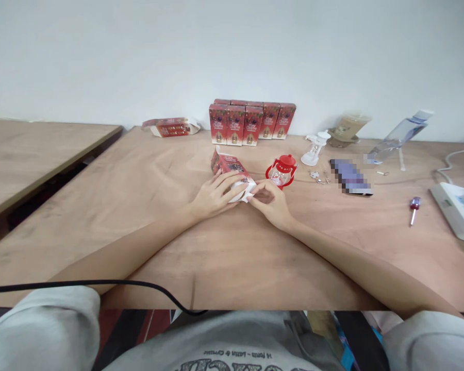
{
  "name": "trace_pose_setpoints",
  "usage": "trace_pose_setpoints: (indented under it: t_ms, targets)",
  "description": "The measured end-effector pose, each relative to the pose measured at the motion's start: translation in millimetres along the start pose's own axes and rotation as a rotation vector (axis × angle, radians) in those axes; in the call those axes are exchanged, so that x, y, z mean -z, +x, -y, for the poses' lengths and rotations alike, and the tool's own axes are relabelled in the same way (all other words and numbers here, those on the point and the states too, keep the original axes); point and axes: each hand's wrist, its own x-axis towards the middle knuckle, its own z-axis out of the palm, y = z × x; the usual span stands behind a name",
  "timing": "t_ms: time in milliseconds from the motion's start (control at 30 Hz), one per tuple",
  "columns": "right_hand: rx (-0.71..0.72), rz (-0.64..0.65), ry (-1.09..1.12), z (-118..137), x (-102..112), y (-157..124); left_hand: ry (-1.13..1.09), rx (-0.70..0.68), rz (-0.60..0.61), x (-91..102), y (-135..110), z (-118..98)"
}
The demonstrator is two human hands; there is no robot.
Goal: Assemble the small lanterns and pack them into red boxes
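Note:
A red printed carton (232, 164) with white end flaps lies tilted on the table in front of me. My left hand (215, 197) rests over its near end, fingers closed on its side. With thumb and forefinger, my right hand (269, 203) pinches a white flap at the carton's near end. Just behind the right hand stands a small red lantern (284, 170) with a clear middle; its base is partly hidden by that hand. Whether anything is inside the carton I cannot see.
Several closed red boxes (235, 124) stand in rows by the wall, with an open carton (174, 127) to their left. Rightward are a white lantern (315, 148), small metal parts (318, 178), a phone (351, 176), a cup (348, 129), a bottle (400, 136) and a screwdriver (414, 208). A black cable (112, 282) crosses low in front.

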Motion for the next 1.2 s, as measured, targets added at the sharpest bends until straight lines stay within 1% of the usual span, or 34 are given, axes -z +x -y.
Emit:
trace_pose_setpoints:
  t_ms: [133,433,700,833,1033,1200]
  targets:
    - [0.002,-0.013,-0.026,-0.1,-0.5,0.2,-0.05,0.06,-0.021,-0.5,0.8,-1.7]
    - [0.001,-0.046,-0.116,6.4,-2.5,-0.8,-0.053,-0.014,-0.078,3.3,4.4,-2.3]
    - [-0.006,-0.063,-0.15,9.0,-3.3,-1.3,-0.018,-0.001,-0.054,0.2,1.8,-2.0]
    - [0.004,-0.082,-0.19,11.4,-4.6,-1.9,0.018,-0.019,-0.079,2.1,3.4,-5.1]
    - [-0.009,-0.074,-0.17,14.5,-5.8,-2.6,0.093,-0.046,-0.102,5.5,6.8,-9.9]
    - [-0.122,-0.08,-0.039,12.3,-5.8,-1.4,0.072,-0.041,-0.101,5.8,5.5,-9.2]
